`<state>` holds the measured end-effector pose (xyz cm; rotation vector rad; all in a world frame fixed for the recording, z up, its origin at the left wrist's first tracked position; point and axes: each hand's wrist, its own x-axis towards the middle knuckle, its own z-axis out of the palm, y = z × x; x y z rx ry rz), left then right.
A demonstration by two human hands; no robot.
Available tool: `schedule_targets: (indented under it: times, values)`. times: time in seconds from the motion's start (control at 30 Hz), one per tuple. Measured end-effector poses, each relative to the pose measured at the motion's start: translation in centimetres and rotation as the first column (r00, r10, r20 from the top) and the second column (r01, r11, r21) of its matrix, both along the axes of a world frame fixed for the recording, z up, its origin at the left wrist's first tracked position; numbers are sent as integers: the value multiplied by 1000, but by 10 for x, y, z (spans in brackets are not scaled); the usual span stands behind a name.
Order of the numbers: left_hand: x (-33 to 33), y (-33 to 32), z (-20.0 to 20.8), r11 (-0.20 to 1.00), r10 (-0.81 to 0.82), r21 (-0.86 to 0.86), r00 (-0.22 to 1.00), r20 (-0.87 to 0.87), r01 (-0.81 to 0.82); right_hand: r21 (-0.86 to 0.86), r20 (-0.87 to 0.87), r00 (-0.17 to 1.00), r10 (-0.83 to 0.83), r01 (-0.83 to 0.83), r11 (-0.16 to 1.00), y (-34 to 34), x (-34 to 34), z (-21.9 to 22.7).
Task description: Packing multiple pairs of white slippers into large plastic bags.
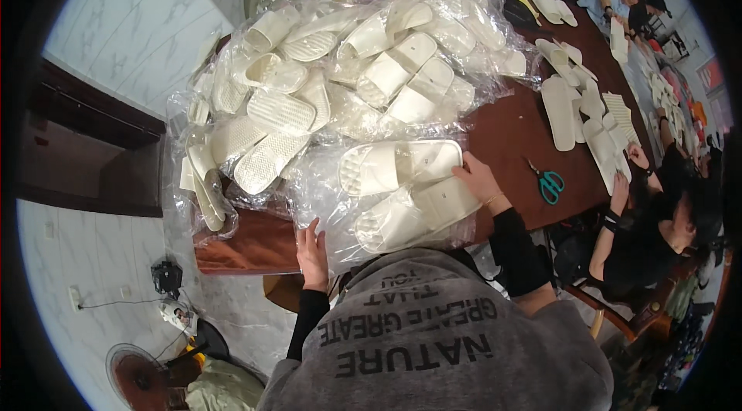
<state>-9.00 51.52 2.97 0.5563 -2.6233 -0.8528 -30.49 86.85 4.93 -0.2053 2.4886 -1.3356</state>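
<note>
A pair of cream slippers lies side by side in a clear plastic bag at the near edge of the table. My right hand is closed over the right end of the far slipper. The near slipper rests just below it, close to my body. At the bag's left edge, my left hand touches the film with its fingers apart and pointing up. Whether it pinches any film is hard to make out.
A big heap of bagged cream slippers covers the table's far left. Teal-handled scissors lie right of my right hand on the brown tabletop. Loose slippers lie beyond, near a co-worker's hands. A fan stands lower left.
</note>
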Motion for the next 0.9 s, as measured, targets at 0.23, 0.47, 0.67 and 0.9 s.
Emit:
schedule_targets:
  times: [0.23,0.47,0.67,0.9]
  values:
    - [-62,5,44,903,-303,-323,953,-5,285,-78,-61,997,-42,37,996,-10,3,-6]
    - [-81,8,-43,874,-131,-429,961,244,229,-8,-139,987,-80,80,997,19,-5,2]
    - [-75,13,-37,859,-137,-446,952,273,252,135,-227,974,-20,51,990,107,-30,48]
    - [-78,18,-31,871,-150,-420,952,267,255,45,-431,803,-411,474,879,243,-78,101]
